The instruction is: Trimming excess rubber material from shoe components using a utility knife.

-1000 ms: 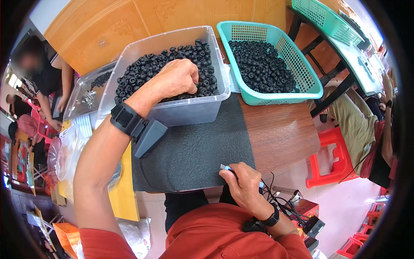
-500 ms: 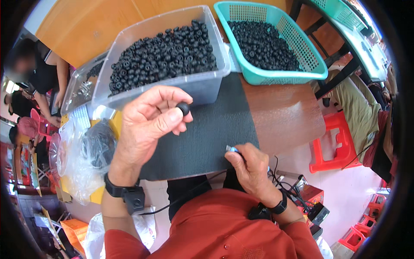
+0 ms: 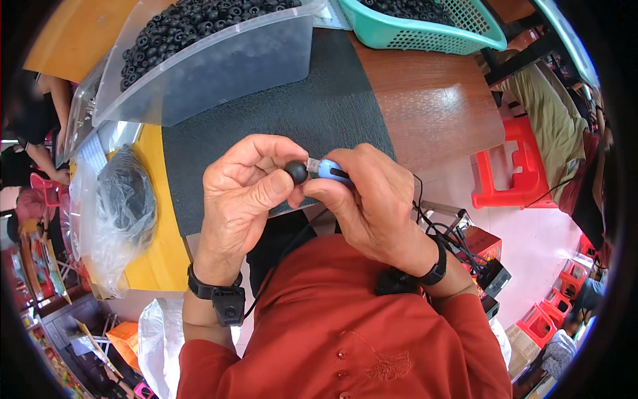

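Between the thumb and fingers of my left hand [image 3: 242, 189] is a round black ball-shaped piece [image 3: 296, 172], smooth on the side that shows. My right hand [image 3: 372, 199] grips what looks like a small utility knife [image 3: 330, 170] with a blue and black handle. Its short pale tip meets or nearly meets the right side of the piece; I cannot tell whether it touches. Both hands are close together above the near edge of the dark mat [image 3: 266, 113]. Beyond them, a clear plastic bin [image 3: 219, 86] holds many similar black pieces, several showing a hole.
A turquoise basket [image 3: 412, 38] with more black pieces stands at the back right. On the left lies a clear plastic bag [image 3: 126, 199] with dark contents. A red stool [image 3: 512, 166] stands on the right, near a seated person's legs. Another person's arm [image 3: 43, 159] shows at far left.
My right hand has moved up and left, bringing the utility knife to the black piece in my left hand. The view has tilted down, so the bin and basket sit higher.
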Demonstrator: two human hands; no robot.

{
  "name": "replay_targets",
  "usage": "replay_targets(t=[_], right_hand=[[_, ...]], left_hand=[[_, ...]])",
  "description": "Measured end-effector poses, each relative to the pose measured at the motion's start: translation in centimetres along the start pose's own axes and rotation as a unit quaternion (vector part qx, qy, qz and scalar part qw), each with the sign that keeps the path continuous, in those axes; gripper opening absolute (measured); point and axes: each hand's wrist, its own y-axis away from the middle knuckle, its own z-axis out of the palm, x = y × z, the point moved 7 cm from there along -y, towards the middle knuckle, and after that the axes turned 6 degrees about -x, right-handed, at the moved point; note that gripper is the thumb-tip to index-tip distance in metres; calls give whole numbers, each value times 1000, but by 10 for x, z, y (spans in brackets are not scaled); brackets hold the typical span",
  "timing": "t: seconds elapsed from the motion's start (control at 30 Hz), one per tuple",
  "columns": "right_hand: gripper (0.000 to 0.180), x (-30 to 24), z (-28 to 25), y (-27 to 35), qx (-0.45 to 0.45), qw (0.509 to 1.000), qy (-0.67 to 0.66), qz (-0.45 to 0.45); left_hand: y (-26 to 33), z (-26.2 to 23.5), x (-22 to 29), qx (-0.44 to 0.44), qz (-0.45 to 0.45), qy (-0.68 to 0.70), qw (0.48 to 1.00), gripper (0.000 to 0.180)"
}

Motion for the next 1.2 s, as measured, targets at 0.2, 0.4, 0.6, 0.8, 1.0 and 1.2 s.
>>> replay_targets(t=[0.2, 0.4, 0.6, 0.8, 1.0, 1.2], right_hand=[[26, 1, 1, 3, -1, 1000, 21, -5], [28, 2, 2, 5, 8, 999, 36, -15], [29, 1, 4, 4, -7, 998, 55, -12], [29, 0, 6, 7, -8, 997, 71, -17], [29, -3, 6, 9, 4, 994, 90, -54], [32, -1, 7, 11, 13, 991, 112, -70]], left_hand=[[2, -1, -9, 3, -18, 34, 999, 28], [3, -2, -13, -5, -36, 56, 998, 27], [4, -3, -17, 16, -55, 61, 996, 27], [6, -4, -23, 28, -83, 74, 993, 31], [9, -3, -25, 10, -67, 95, 993, 30], [8, -3, -28, 22, -62, 96, 993, 29]])
